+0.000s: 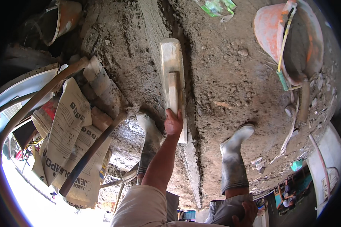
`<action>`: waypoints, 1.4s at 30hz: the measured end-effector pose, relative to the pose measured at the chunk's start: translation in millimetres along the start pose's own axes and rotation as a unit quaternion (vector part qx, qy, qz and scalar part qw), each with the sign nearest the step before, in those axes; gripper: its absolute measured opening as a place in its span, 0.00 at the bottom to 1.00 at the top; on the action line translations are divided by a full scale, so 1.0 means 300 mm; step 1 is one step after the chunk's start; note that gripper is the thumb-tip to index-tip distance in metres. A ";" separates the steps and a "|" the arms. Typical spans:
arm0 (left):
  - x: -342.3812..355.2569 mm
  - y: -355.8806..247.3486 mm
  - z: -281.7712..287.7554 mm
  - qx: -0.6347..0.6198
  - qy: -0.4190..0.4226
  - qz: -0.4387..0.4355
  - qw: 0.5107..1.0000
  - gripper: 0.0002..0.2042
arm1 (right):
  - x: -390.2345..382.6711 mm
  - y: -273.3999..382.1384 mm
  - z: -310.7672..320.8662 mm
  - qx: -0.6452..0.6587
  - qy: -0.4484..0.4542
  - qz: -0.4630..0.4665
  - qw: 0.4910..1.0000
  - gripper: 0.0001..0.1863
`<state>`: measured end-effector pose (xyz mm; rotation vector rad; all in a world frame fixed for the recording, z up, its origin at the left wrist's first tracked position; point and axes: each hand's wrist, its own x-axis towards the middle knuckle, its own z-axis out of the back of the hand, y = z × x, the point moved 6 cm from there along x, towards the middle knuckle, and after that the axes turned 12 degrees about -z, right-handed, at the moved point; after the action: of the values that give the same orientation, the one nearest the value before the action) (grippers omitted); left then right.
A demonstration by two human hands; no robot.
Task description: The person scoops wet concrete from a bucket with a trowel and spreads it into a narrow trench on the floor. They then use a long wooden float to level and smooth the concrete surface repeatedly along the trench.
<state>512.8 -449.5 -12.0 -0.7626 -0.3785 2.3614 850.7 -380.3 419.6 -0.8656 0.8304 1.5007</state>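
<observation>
My left hand (173, 122) is closed around the handle of a long, worn plastering float (171, 53). The float lies lengthwise along a narrow strip of wet grey mortar (155, 26), its rounded end pointing away from me. A straight groove runs beside the strip on the right. My right hand (247, 214) rests on my right knee, partly cut off by the lower edge, its fingers draped over the trouser cloth and holding no tool. My rubber boots, the left (149, 126) and the right (236, 142), stand on either side of the strip.
On the right, a worn orange bucket (267, 26) lies tipped beside a tool with a green grip (282, 80). Paper cement sacks (66, 132) and long wooden handles (91, 155) crowd the left. Another bucket (66, 19) sits far left; green plastic (218, 6) lies ahead on rough soil.
</observation>
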 end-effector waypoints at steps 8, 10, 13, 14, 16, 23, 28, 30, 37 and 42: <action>0.360 -0.094 0.127 -0.043 0.013 0.085 0.995 0.20 | -0.006 0.006 0.006 0.016 -0.011 -0.005 1.000 0.37; 0.546 -0.117 0.216 0.001 -0.022 0.051 0.998 0.22 | 0.000 0.009 0.007 0.021 -0.010 -0.001 1.000 0.37; 0.798 -0.171 0.341 -0.031 -0.038 0.010 0.999 0.24 | -0.005 -0.006 -0.002 0.028 -0.013 0.011 0.999 0.37; 0.844 -0.188 0.353 -0.023 -0.036 -0.003 0.999 0.24 | -0.011 -0.013 -0.006 0.027 -0.014 0.014 0.999 0.37; 0.858 -0.208 0.353 -0.023 -0.022 -0.011 0.999 0.23 | -0.016 -0.037 -0.021 0.026 -0.019 0.024 0.999 0.38; 0.413 -0.136 0.118 -0.077 0.080 0.043 0.993 0.23 | -0.019 -0.059 -0.033 0.030 -0.001 0.030 0.999 0.39; -0.106 0.009 -0.082 -0.038 0.084 0.039 0.995 0.22 | 0.016 -0.005 -0.012 0.015 0.019 -0.017 1.000 0.38; -0.249 0.050 -0.132 -0.025 0.065 0.045 0.997 0.22 | 0.015 0.009 -0.014 -0.002 0.014 -0.026 1.000 0.38; -0.037 -0.023 -0.023 0.022 -0.060 -0.008 0.998 0.19 | -0.017 -0.037 -0.033 0.006 0.022 -0.003 1.000 0.39; 0.335 -0.094 0.106 0.014 -0.021 0.027 0.999 0.21 | -0.010 -0.020 -0.007 0.005 0.010 0.000 1.000 0.39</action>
<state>442.4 -366.3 -17.6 -0.7193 -0.3464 2.4322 856.9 -383.0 420.9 -0.8739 0.8513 1.4896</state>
